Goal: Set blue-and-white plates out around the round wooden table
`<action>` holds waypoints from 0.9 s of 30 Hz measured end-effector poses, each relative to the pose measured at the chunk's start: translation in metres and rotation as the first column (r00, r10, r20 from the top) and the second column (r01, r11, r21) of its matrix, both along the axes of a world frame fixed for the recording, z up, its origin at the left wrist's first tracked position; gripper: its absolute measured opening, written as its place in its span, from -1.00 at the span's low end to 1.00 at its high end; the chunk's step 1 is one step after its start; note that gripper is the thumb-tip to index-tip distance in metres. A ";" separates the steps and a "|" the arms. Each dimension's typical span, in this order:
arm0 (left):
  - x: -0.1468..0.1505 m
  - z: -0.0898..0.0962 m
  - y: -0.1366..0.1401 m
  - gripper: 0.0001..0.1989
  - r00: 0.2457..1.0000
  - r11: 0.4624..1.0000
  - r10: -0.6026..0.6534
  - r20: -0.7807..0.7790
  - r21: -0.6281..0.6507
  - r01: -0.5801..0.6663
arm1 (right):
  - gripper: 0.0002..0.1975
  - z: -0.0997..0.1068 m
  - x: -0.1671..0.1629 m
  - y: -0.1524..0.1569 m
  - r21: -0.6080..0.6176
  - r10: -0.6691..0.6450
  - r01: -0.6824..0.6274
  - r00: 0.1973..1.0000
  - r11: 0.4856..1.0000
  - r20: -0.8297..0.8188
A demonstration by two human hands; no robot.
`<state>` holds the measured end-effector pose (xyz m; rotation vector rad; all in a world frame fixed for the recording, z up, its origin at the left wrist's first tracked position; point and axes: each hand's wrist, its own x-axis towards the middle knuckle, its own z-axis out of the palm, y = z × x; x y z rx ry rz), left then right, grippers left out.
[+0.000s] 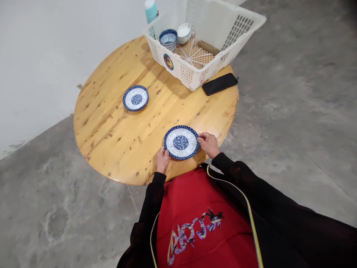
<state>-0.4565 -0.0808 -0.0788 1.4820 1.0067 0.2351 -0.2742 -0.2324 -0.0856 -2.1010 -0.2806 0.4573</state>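
A blue-and-white patterned plate is near the front edge of the round wooden table. My left hand grips its lower left rim, thumb on top. On the right rim, my right hand pinches the plate between thumb and fingers. Whether the plate rests on the wood or is slightly raised, I cannot tell. Farther left lies a small stack of smaller matching plates, apart from both hands.
At the back right stands a white plastic basket holding blue-patterned bowls, white bowls and wooden chopsticks. A black phone lies beside it. Behind the basket is a light-blue bottle, close to the wall.
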 end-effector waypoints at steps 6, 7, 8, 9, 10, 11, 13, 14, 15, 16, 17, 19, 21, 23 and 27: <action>-0.009 -0.002 0.000 -0.85 0.999 1.000 0.028 -0.027 0.004 -0.028 | -0.80 0.000 -0.005 0.003 0.005 0.024 -0.024 0.999 1.000 -0.040; -0.012 -0.003 0.001 -0.85 0.999 1.000 0.027 -0.025 0.012 -0.026 | -0.81 0.000 -0.008 0.004 0.007 0.025 -0.025 0.998 1.000 -0.055; -0.015 -0.003 0.002 -0.86 0.999 1.000 0.024 -0.023 0.020 -0.023 | -0.81 0.000 -0.011 0.005 0.008 0.028 -0.027 0.997 1.000 -0.073; -0.017 -0.003 0.003 -0.86 0.999 0.999 0.024 -0.022 0.026 -0.024 | -0.82 -0.001 -0.013 0.006 0.008 0.032 -0.032 0.996 0.999 -0.088; -0.019 -0.003 0.004 -0.86 0.999 0.999 0.028 -0.023 0.032 -0.027 | -0.82 -0.001 -0.015 0.007 0.007 0.037 -0.036 0.994 0.999 -0.099; -0.021 -0.004 0.005 -0.86 0.999 0.999 0.032 -0.023 0.036 -0.031 | -0.83 -0.002 -0.017 0.008 0.005 0.040 -0.040 0.994 0.999 -0.104; -0.022 -0.004 0.006 -0.86 0.999 0.998 0.038 -0.021 0.043 -0.037 | -0.85 -0.003 -0.018 0.010 0.000 0.039 -0.039 0.994 0.999 -0.105; -0.022 -0.005 0.006 -0.86 0.999 0.998 0.039 -0.019 0.048 -0.038 | -0.85 -0.004 -0.018 0.011 -0.002 0.034 -0.035 0.994 0.999 -0.104; -0.022 -0.005 0.006 -0.86 0.999 0.998 0.035 -0.015 0.050 -0.034 | -0.86 -0.004 -0.017 0.011 -0.003 0.029 -0.030 0.995 1.000 -0.100; -0.021 -0.005 0.006 -0.86 1.000 0.998 0.028 -0.010 0.049 -0.028 | -0.86 -0.005 -0.016 0.012 -0.004 0.025 -0.026 0.995 1.000 -0.092; -0.020 -0.005 0.006 -0.86 1.000 0.999 0.022 -0.004 0.044 -0.022 | -0.86 -0.006 -0.015 0.013 -0.005 0.022 -0.023 0.996 1.000 -0.081; -0.018 -0.004 0.005 -0.86 1.000 0.999 0.017 0.010 0.029 -0.017 | -0.85 -0.007 -0.012 0.014 -0.007 0.020 -0.020 0.998 1.000 -0.059; -0.017 -0.003 0.004 -0.88 1.000 1.000 0.020 0.021 0.012 -0.020 | -0.83 -0.008 -0.009 0.013 0.001 0.023 -0.022 0.998 1.000 -0.060; -0.016 -0.002 0.003 -0.87 0.999 1.000 0.023 0.022 -0.004 -0.023 | -0.82 -0.010 -0.006 0.011 0.022 0.033 -0.032 0.996 0.999 -0.084; -0.018 -0.002 0.002 -0.81 1.000 0.999 0.025 0.016 -0.044 -0.025 | -0.75 -0.014 -0.002 0.005 0.094 0.062 -0.049 0.988 0.994 -0.143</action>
